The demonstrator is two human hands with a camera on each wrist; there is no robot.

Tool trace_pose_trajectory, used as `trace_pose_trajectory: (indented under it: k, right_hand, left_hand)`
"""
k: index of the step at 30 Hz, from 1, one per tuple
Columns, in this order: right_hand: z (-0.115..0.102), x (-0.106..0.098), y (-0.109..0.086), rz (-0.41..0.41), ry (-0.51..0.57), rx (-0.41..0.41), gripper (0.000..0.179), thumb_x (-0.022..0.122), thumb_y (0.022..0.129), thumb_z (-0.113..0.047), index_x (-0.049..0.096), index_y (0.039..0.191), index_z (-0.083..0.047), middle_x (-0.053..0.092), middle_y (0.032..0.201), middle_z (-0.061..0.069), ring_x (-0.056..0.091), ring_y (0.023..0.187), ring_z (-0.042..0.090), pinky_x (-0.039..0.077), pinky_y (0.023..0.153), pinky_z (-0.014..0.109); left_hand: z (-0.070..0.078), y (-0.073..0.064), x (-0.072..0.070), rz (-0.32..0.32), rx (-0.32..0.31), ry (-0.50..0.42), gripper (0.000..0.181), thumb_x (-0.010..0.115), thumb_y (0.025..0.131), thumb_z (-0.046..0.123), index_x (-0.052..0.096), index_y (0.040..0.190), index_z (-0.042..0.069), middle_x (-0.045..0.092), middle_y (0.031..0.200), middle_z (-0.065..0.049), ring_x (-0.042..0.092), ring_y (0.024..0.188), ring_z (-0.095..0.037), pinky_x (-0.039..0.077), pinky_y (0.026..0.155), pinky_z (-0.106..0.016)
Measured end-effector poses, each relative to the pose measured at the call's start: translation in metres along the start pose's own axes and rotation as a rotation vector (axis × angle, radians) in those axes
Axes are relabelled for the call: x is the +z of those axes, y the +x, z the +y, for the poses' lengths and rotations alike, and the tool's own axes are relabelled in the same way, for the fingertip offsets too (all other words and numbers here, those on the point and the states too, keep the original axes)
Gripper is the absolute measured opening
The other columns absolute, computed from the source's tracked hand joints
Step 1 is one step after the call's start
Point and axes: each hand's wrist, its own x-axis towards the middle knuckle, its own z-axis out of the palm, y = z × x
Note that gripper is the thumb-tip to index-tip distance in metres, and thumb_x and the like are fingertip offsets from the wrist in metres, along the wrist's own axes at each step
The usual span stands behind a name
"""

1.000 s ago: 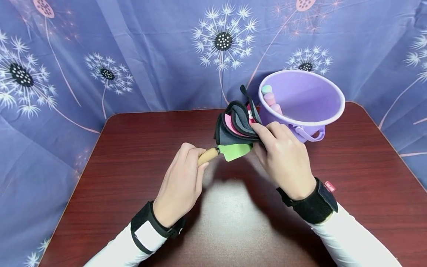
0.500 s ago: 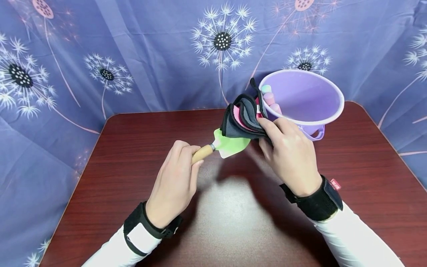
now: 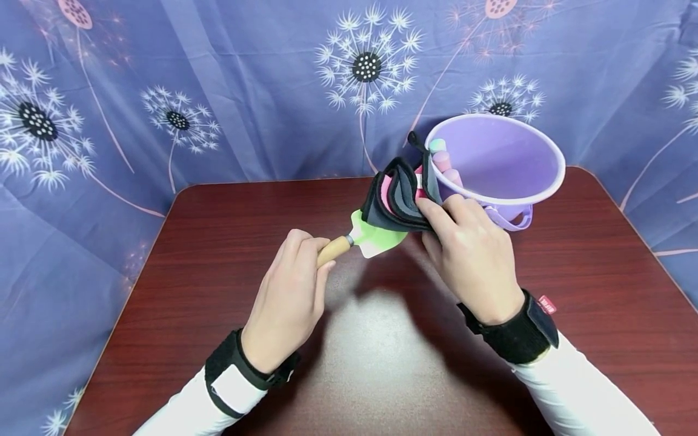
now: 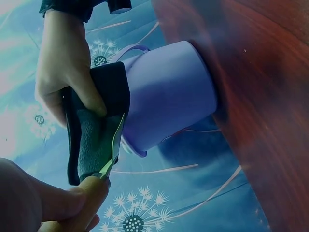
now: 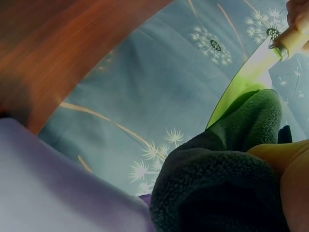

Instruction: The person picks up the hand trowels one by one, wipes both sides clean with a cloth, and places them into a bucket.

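My left hand (image 3: 286,297) grips the wooden handle (image 3: 334,250) of a small garden trowel with a green blade (image 3: 378,239). Bunched in my right hand (image 3: 474,257) is a dark grey cloth (image 3: 400,197) with black edging and a pink side, pinched between thumb and fingers. The cloth lies over the upper face of the blade and hides part of it. In the left wrist view the cloth (image 4: 99,125) lies along the blade, close to the handle. The right wrist view shows the folded cloth (image 5: 217,164) below the green blade (image 5: 241,87).
A purple bucket (image 3: 501,157) stands at the back right of the dark red table (image 3: 229,242), just behind my right hand. Pastel chunky sticks (image 3: 443,160) lean inside its left rim. A blue curtain (image 3: 256,91) with dandelion prints hangs behind the table.
My left hand has drawn the trowel slightly left, and the cloth in my right hand has shifted right and up along the blade. More of the blade near the handle now shows.
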Motion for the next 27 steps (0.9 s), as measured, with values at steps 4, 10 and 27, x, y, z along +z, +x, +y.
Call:
trace_pose_trajectory:
  k: [4,10,27]
  right_hand:
    - [-0.005,0.003,-0.003,-0.016,0.006,-0.016,0.036,0.063,0.089,-0.018,0.068,0.124,-0.009,0.054,0.085,0.008,0.054,0.077,0.033,0.044,0.057,0.047]
    - [-0.011,0.008,-0.007,-0.067,0.094,-0.02,0.038,0.062,0.086,-0.017,0.068,0.122,-0.008,0.053,0.084,0.005,0.053,0.075,0.029,0.045,0.06,0.044]
    - [-0.019,0.013,-0.01,-0.232,0.436,0.116,0.032,0.065,0.092,-0.016,0.069,0.123,-0.013,0.062,0.101,-0.006,0.057,0.088,0.007,0.047,0.078,0.029]
  left_hand:
    - [0.0,0.0,0.004,-0.006,-0.006,0.012,0.019,0.058,0.099,0.01,0.058,0.113,-0.002,0.048,0.099,-0.01,0.047,0.085,-0.02,0.045,0.072,-0.031]
    - [0.001,-0.002,0.011,-0.028,-0.013,0.037,0.02,0.056,0.1,0.013,0.058,0.113,-0.002,0.048,0.098,-0.009,0.046,0.084,-0.021,0.045,0.071,-0.031]
    - [0.002,-0.006,0.02,-0.042,-0.008,0.059,0.02,0.055,0.1,0.014,0.057,0.113,-0.002,0.047,0.099,-0.009,0.045,0.084,-0.021,0.044,0.072,-0.032]
